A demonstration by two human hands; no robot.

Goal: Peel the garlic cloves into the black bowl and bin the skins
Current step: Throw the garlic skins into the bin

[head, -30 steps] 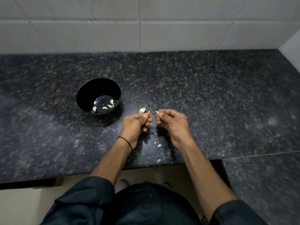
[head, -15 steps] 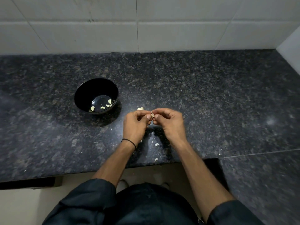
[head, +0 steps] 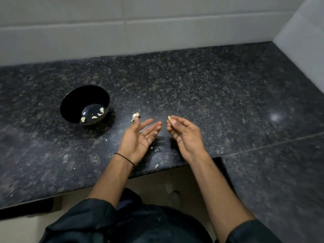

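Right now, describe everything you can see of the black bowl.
The black bowl is round, deep and glossy. Whether it is plastic or glazed ceramic cannot be told. It stands upright on the dark speckled counter, up and to the left of the left hand, which does not touch it. Its shiny bottom catches the light and holds a few pale peeled garlic cloves, lying toward the near right side. Nothing but the counter touches it from outside.
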